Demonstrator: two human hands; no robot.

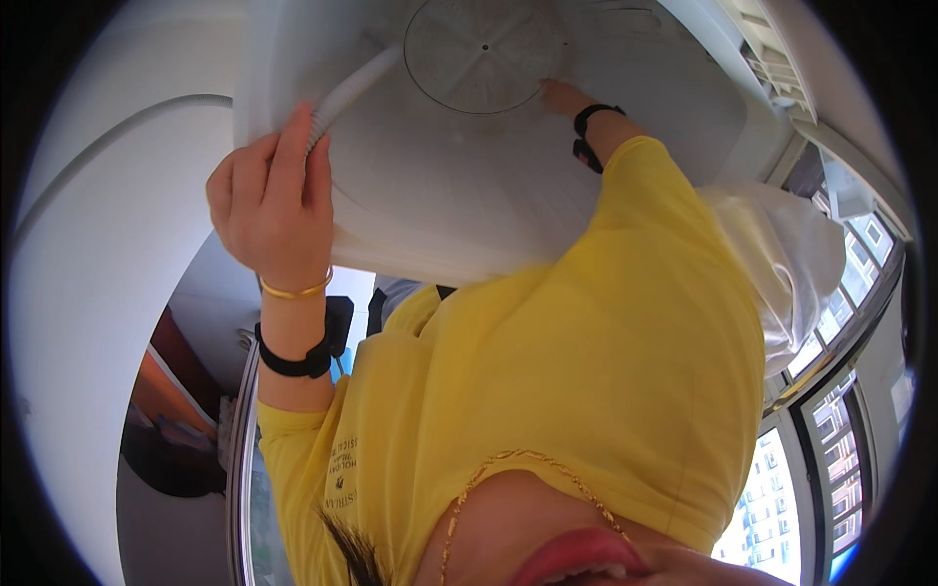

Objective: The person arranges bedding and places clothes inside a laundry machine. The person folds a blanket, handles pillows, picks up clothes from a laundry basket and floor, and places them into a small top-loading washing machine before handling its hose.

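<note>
My left hand (pixel 271 198) grips a white corrugated hose (pixel 355 84) between thumb and fingers. The hose slants up and right from my fingers across a white tub (pixel 440 198), and its far end lies by the left rim of a round disc. This pale disc (pixel 469 58) has raised ribs and a small dark spot at its centre. Deep in the tub, my right hand (pixel 564 99) has its fingertips at the disc's lower right rim. Whether those fingers hold anything cannot be made out.
A grey ribbed hose (pixel 132 124) curves along a white surface at left. Shiny pale fabric (pixel 769 256) bulges beside my right arm. Windows (pixel 835 454) line the right side. A metal-framed edge (pixel 242 439) runs below my left arm, beside dark and orange items (pixel 183 395).
</note>
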